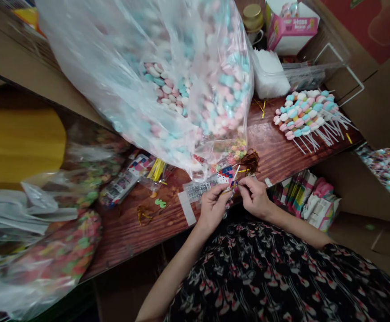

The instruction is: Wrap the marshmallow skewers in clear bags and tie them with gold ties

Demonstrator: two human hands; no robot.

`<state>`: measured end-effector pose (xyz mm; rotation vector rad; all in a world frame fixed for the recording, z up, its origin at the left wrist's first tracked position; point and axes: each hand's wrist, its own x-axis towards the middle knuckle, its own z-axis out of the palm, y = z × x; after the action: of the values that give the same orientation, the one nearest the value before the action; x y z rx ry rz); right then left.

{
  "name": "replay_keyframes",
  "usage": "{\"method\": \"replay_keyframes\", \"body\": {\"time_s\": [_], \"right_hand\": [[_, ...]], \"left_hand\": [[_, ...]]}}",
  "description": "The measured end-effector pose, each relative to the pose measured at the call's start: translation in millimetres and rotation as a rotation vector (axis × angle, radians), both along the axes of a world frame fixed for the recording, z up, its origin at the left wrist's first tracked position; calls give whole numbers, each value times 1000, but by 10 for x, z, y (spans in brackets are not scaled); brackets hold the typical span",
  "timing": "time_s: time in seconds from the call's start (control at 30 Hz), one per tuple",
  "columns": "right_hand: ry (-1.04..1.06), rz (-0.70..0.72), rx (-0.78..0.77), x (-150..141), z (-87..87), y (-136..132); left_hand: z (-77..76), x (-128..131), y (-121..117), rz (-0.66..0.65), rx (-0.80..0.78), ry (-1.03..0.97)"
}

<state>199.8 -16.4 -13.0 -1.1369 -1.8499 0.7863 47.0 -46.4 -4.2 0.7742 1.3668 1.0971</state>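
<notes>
Red and green sweets sit in a clear bag (70,243) far to your left, well away from your hands. Next come flat packets (123,182), a bunch of yellow ties (157,170) and some green bits (160,203) on the brown wood table (124,235). The big see-through bag (171,89) of pink, white and blue sweets stands behind your hands, and its bottom edge comes very near them. Mind that edge, as it could get in your way.

Your left hand (213,205) is pinched shut on a small shiny packet (234,184), right in front of your tummy. A white stick (237,171) pokes up there. Hold low and firm with these fingers, but don't squash it. Your right hand (255,197) is close beside, with its fingers bent in at the packet. I can't tell if its finger and thumb meet, or what tiny thing they may hold. Use just the tips on this side, and make small, soft moves so the thin wrap doesn't rip and the stick doesn't lean.

Just behind your right hand are dark gold strings (250,161). Farther right, sweets on white sticks (305,112) lie in a pile; watch your elbow there.
</notes>
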Motion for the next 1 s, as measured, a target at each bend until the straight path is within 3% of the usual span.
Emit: {"method": "replay_keyframes", "body": {"time_s": [0.4,0.47,0.57,0.73,0.8,0.9,1.0], "right_hand": [[0,-27,-8,-31,-23,-30],[-17,-7,-7,-28,-26,-27],[-37,10,13,59,3,6],[53,-77,69,328,143,110],[90,-7,170,358,175,136],[39,170,450,278,141,159],[-45,205,570,153,53,200]], "left_hand": [[-88,15,-60,-33,186,158],[-78,26,-44,-15,129,138],[-49,40,-5,49,-60,-46],[46,-7,80,79,-271,-328],[76,-29,114,18,-300,-426],[99,-35,150,-113,-343,-548],[120,-17,151,-202,-373,-591]]}}
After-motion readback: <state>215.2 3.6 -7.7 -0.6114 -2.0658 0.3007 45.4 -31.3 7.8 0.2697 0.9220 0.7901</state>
